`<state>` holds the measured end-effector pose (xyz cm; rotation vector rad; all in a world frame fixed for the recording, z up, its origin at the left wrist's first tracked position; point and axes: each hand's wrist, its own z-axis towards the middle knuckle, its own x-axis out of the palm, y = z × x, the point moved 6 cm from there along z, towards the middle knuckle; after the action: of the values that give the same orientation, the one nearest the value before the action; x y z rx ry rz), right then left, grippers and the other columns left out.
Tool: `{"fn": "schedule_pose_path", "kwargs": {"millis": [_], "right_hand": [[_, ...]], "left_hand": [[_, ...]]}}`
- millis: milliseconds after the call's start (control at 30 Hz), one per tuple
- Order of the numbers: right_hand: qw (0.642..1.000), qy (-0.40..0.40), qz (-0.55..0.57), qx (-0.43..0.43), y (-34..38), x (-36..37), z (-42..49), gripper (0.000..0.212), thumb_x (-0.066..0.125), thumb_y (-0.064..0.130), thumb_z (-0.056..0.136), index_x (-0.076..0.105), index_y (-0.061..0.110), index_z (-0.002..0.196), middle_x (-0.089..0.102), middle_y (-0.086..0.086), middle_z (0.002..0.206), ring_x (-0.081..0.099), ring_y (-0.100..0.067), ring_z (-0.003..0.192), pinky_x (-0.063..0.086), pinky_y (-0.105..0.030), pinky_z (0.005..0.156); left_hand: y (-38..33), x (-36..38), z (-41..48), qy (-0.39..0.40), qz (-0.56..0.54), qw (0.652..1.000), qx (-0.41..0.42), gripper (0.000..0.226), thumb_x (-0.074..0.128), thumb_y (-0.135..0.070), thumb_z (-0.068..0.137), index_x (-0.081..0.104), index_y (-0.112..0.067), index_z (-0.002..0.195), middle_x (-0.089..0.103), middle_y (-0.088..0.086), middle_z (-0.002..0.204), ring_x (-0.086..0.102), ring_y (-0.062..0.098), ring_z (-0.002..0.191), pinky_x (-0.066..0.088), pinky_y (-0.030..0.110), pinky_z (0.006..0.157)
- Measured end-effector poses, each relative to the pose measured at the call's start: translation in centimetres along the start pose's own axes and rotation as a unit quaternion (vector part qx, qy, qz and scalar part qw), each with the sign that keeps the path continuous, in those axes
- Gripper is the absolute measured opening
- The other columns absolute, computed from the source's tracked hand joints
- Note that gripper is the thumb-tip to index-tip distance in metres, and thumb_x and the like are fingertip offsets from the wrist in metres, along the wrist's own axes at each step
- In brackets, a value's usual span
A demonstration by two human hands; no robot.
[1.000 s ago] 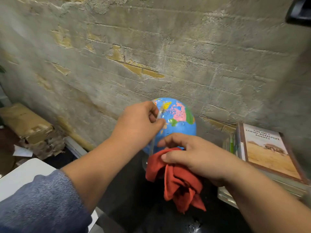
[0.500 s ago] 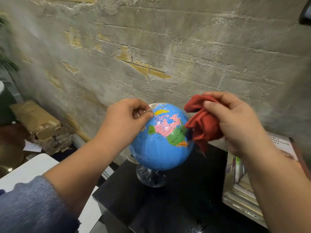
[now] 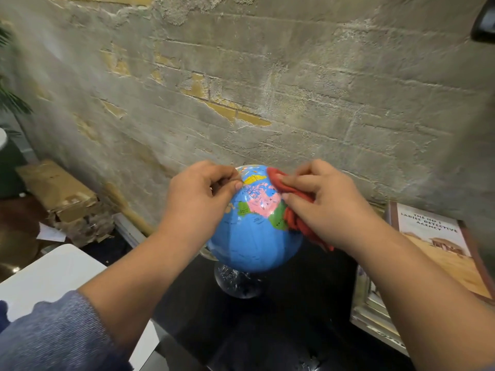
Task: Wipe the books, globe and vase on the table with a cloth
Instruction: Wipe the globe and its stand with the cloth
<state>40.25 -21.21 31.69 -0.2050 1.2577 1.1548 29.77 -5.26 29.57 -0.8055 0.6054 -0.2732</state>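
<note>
Globe (image 3: 251,236) upright on its clear base (image 3: 237,283) on the black table (image 3: 294,330), axis near vertical. Left hand (image 3: 198,199) pinches the globe's top, likely to steady it. Right hand (image 3: 321,202) grips the red cloth (image 3: 302,228) and presses it to the upper right face. Bare blue half lies below, toward the person. Brick wall (image 3: 294,103) close behind. Stack of books (image 3: 439,253) just beside, right. Room in front. Vase not in view.

The cover of the top book (image 3: 442,258), right of the globe (image 3: 254,236), reads "THE NO 1 LADIES DETECTIVE AGENCY" in dark capitals. The globe's pink land bears spaced letters, seemingly "CANA"; its finer labels are too small to read.
</note>
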Motion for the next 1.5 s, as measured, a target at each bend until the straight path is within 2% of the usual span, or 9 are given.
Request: {"fn": "schedule_pose_path", "kwargs": {"millis": [100, 333, 567, 733, 867, 1133, 1300, 1400, 1500], "right_hand": [[0.998, 0.049, -0.014, -0.042, 2.2, 0.4, 0.1, 0.036, 0.061, 0.029, 0.087, 0.063, 0.044, 0.12, 0.047, 0.013, 0.102, 0.053, -0.008, 0.096, 0.041, -0.025, 0.089], [0.99, 0.064, -0.066, 0.11, -2.0, -0.5, -0.2, 0.029, 0.056, 0.028, 0.089, 0.069, 0.035, 0.113, 0.067, 0.001, 0.098, 0.061, -0.026, 0.104, 0.047, -0.03, 0.087], [0.994, 0.075, -0.056, -0.057, 3.2, 0.4, -0.8, 0.041, 0.055, 0.033, 0.089, 0.055, 0.05, 0.126, 0.044, 0.011, 0.103, 0.053, -0.011, 0.097, 0.044, -0.03, 0.09], [0.993, 0.056, 0.035, 0.098, -0.8, -0.2, 0.8, 0.038, 0.057, 0.019, 0.088, 0.065, 0.036, 0.121, 0.065, 0.004, 0.111, 0.059, -0.018, 0.106, 0.045, -0.028, 0.094], [0.972, 0.069, 0.118, 0.192, -4.6, 0.1, 0.1, 0.027, 0.06, 0.014, 0.086, 0.073, 0.027, 0.107, 0.073, 0.004, 0.095, 0.067, -0.02, 0.097, 0.051, -0.03, 0.088], [0.996, 0.029, 0.058, -0.054, 0.2, 0.3, -1.6, 0.039, 0.061, 0.025, 0.083, 0.065, 0.04, 0.119, 0.05, 0.01, 0.095, 0.051, -0.001, 0.091, 0.037, -0.013, 0.086], [0.954, 0.011, 0.259, 0.153, -4.9, 1.3, -1.2, 0.027, 0.061, 0.027, 0.074, 0.075, 0.031, 0.097, 0.074, 0.006, 0.095, 0.067, -0.015, 0.096, 0.05, -0.038, 0.096], [0.952, 0.027, 0.231, 0.201, -6.7, 1.6, -1.4, 0.023, 0.061, 0.012, 0.086, 0.075, 0.028, 0.093, 0.074, 0.003, 0.091, 0.068, -0.023, 0.097, 0.051, -0.037, 0.093], [0.992, -0.008, 0.088, 0.094, -4.5, 0.7, -1.0, 0.035, 0.06, 0.018, 0.088, 0.067, 0.034, 0.118, 0.055, 0.011, 0.092, 0.055, -0.011, 0.094, 0.039, -0.02, 0.085]], "left_hand": [[-0.2, 0.1, -0.1, 0.003, 0.024, 0.999, 0.029, 0.012, 0.069, -0.025, 0.078, 0.074, -0.02, 0.088, 0.064, -0.001, 0.078, 0.058, 0.012, 0.074, 0.048, 0.029, 0.073], [0.0, -0.4, -0.2, -0.007, 0.031, 0.999, -0.003, 0.008, 0.073, -0.021, 0.079, 0.073, -0.027, 0.085, 0.065, -0.008, 0.082, 0.059, 0.005, 0.074, 0.047, 0.018, 0.074], [-0.8, 0.0, -0.7, -0.005, 0.033, 0.999, -0.013, 0.008, 0.075, -0.024, 0.077, 0.072, -0.028, 0.083, 0.067, -0.008, 0.083, 0.064, 0.01, 0.078, 0.052, 0.03, 0.079], [-0.6, 0.0, -0.6, 0.002, 0.006, 0.999, -0.036, 0.009, 0.075, -0.02, 0.077, 0.071, -0.027, 0.082, 0.07, -0.008, 0.083, 0.067, 0.012, 0.079, 0.054, 0.035, 0.082], [-0.7, -0.1, -0.8, 0.005, 0.001, 0.999, -0.037, 0.01, 0.074, -0.018, 0.078, 0.071, -0.026, 0.083, 0.07, -0.011, 0.081, 0.068, 0.011, 0.079, 0.055, 0.035, 0.083], [-0.8, 0.3, -1.0, 0.004, -0.029, 0.999, -0.042, 0.017, 0.076, -0.018, 0.077, 0.065, -0.03, 0.073, 0.069, -0.015, 0.078, 0.066, 0.004, 0.075, 0.055, 0.031, 0.08], [-0.8, 0.4, -0.9, 0.004, -0.029, 0.998, -0.047, 0.011, 0.076, -0.017, 0.077, 0.069, -0.025, 0.079, 0.07, -0.012, 0.078, 0.067, 0.009, 0.077, 0.055, 0.035, 0.082], [-1.0, 0.5, -0.8, 0.008, -0.015, 0.999, -0.042, 0.014, 0.076, -0.017, 0.077, 0.068, -0.028, 0.078, 0.069, -0.016, 0.078, 0.066, 0.007, 0.076, 0.054, 0.03, 0.081], [-1.0, 0.6, -0.8, 0.009, -0.018, 0.999, -0.039, 0.014, 0.075, -0.015, 0.078, 0.067, -0.027, 0.079, 0.068, -0.017, 0.077, 0.063, 0.002, 0.073, 0.053, 0.025, 0.08]]}}
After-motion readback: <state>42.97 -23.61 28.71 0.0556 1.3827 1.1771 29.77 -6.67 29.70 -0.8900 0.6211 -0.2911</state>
